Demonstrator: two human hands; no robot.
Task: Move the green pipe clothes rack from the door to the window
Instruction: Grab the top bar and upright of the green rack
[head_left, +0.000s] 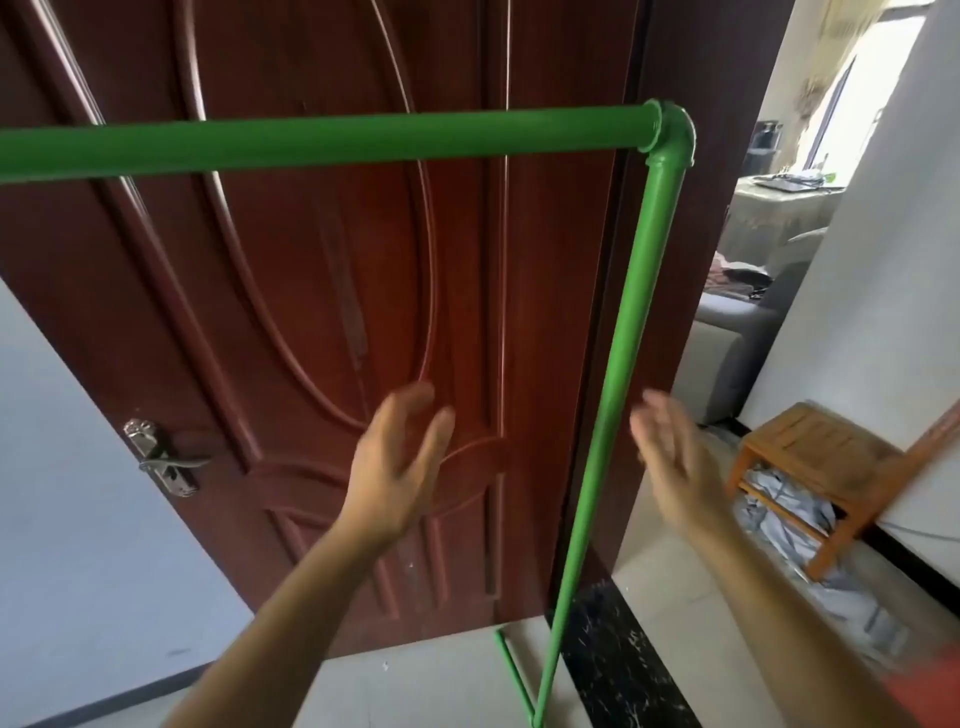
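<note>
Both forearms are reaching up from the bottom of the view, and the fingers (431, 415) of the left hand (397, 462) are spreading loose, gripping nothing. Fingers of the right hand (675, 457) are likewise splayed and empty, though blur is softening them. Between the two hands the upright post (623, 332) of the green pipe clothes rack (332, 140) is running from the floor (415, 686) up to an elbow joint (670, 132); neither hand is touching it. The post is lying just to the right of the left fingers and just to the left of the right fingers, its long axis near vertical and leaning a little. The right hand is looking slightly nearer to it, so I judge that hand would close on it first.

Above the fingers the top bar is stretching leftward from the elbow, out of view. Beyond the hands the rack is standing against the brown door (311, 312). Off to the right of the right fingers a wooden stool (810, 467) is sitting by the wall, and bright daylight is showing far beyond it.
</note>
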